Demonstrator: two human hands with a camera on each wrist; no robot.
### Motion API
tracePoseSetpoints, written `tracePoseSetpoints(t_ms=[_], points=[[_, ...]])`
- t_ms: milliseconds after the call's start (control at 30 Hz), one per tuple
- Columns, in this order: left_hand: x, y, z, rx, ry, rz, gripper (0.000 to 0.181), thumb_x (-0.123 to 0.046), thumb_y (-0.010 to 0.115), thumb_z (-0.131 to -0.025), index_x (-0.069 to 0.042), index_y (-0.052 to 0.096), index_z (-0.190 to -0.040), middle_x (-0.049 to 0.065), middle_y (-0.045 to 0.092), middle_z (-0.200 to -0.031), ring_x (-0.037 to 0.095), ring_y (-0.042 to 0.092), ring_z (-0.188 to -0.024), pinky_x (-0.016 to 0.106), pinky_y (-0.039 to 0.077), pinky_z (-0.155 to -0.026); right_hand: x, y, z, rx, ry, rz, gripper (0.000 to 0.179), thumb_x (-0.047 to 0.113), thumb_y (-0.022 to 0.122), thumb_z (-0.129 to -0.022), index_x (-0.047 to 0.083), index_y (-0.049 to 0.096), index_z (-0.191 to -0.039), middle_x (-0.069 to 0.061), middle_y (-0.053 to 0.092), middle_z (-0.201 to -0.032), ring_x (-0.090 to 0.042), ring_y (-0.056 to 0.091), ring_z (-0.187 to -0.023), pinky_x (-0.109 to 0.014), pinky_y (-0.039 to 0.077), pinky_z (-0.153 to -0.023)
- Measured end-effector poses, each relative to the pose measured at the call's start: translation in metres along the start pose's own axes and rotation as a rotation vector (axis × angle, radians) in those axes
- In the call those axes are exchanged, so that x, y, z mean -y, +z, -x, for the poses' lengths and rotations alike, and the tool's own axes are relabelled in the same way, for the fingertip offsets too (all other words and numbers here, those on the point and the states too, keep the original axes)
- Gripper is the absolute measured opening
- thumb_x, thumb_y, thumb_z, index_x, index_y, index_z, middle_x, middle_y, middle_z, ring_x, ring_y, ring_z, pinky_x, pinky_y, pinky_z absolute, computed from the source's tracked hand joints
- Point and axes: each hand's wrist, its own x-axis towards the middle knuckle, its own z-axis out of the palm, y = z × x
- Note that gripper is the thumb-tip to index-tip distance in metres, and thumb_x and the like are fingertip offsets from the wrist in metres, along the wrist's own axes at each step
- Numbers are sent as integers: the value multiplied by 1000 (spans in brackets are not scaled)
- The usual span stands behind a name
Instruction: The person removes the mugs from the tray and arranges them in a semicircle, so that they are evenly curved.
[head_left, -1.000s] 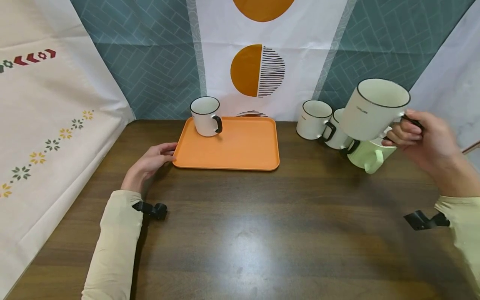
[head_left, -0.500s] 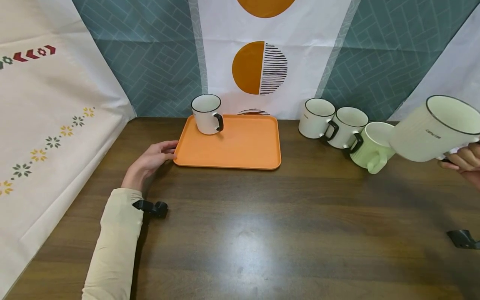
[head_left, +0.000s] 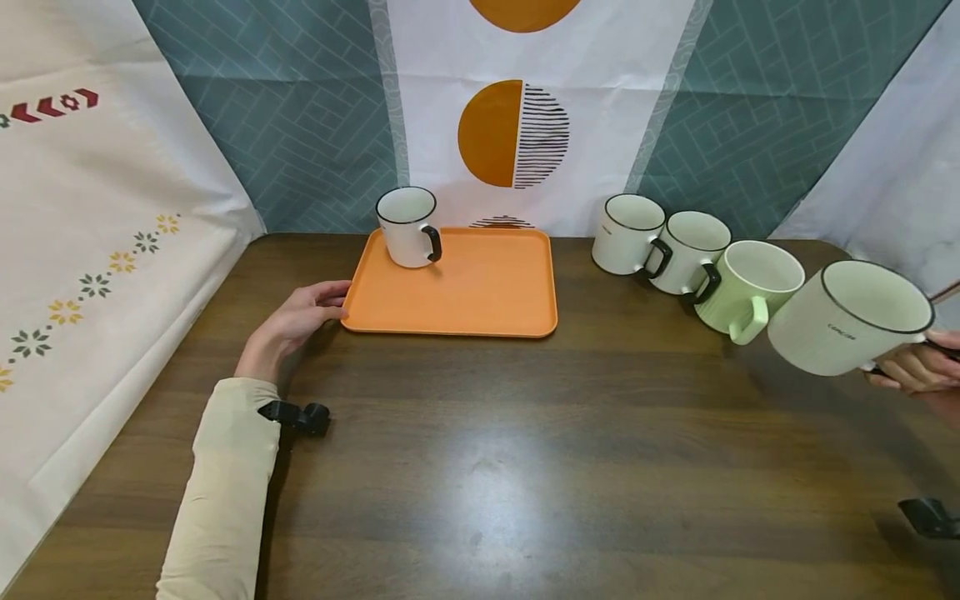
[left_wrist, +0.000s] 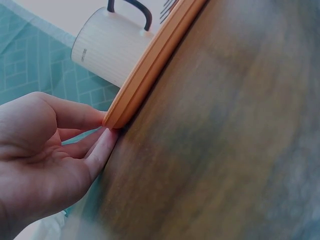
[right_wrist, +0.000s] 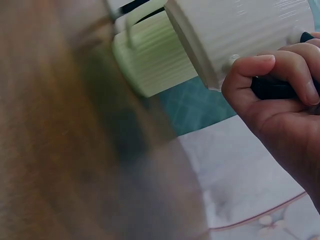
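Note:
In the head view my right hand (head_left: 918, 364) grips the black handle of a large white mug (head_left: 843, 329) with a dark rim. This mug is raised over the table and tilted, just right of a light green mug (head_left: 746, 287). The right wrist view shows the fingers (right_wrist: 285, 67) curled round the handle, with the green mug (right_wrist: 155, 55) close by. On the left, my left hand (head_left: 296, 321) pinches the near left corner of an orange tray (head_left: 487, 287) between thumb and fingers. A white mug (head_left: 407, 229) with a black handle stands on the tray's far left corner.
Two more white mugs with black handles, one at left (head_left: 628, 237) and one beside it (head_left: 690, 250), line up with the green mug along the back right. A patterned cloth (head_left: 517, 133) hangs behind the brown wooden table (head_left: 450, 458). White cloth (head_left: 97, 250) hangs at the left.
My right hand has carried the large mug from above the green mug out to the right, then down and slightly back left. The left hand and the tray keep their places.

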Motion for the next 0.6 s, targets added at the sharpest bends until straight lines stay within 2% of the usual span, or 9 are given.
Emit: tracePoseSetpoints(t_ms=[33,100,133,200,333,433,533,600], points=[[0,0,0,1,-1,-2,58,4,50,-96,5,26,-149,24,32,-150,35,34,-133,47,26,-111,3,3,7,-85,44,28,57,8,13,-102,3,24,-46,-4,27,-42,-13,25,-45,-30,21,-57],[1,1,0,6,2,-5,58,4,50,-96,6,26,-149,24,32,-150,35,34,-133,46,27,-111,4,4,18,-183,86,59,55,6,11,-102,1,25,-49,-7,27,-43,-16,23,-45,-35,20,-59],[1,1,0,9,3,-9,58,4,50,-96,5,26,-149,24,32,-150,35,34,-133,46,27,-111,6,8,24,-264,116,71,53,6,9,-102,0,25,-51,-9,26,-44,-18,22,-44,-37,21,-61],[1,1,0,7,5,-11,58,4,50,-96,6,26,-149,24,31,-150,35,33,-133,46,27,-111,7,12,32,-376,157,100,53,6,4,-102,0,25,-54,-11,27,-45,-20,20,-44,-40,23,-63],[0,0,1,-4,1,-13,57,5,50,-96,6,27,-149,23,31,-150,35,33,-133,46,26,-111,4,10,40,-436,204,135,56,9,-7,-100,0,23,-54,-11,28,-46,-22,18,-45,-43,28,-68],[-1,-1,2,-3,1,-14,58,4,50,-96,6,26,-149,24,30,-151,35,33,-133,46,26,-111,1,8,42,-456,237,174,57,8,-13,-98,0,24,-55,-12,29,-46,-23,19,-45,-43,28,-68],[-1,-1,2,-2,1,-15,58,5,50,-96,6,26,-149,24,30,-151,36,33,-133,47,26,-111,-1,8,43,-465,262,207,57,7,-17,-95,0,24,-56,-12,29,-48,-23,20,-45,-41,33,-72],[-2,-1,1,-1,3,-20,59,5,51,-96,6,25,-149,24,30,-150,36,33,-133,47,27,-111,-2,9,44,-458,275,204,56,7,-18,-95,0,23,-57,-12,27,-50,-23,20,-45,-37,40,-80]])
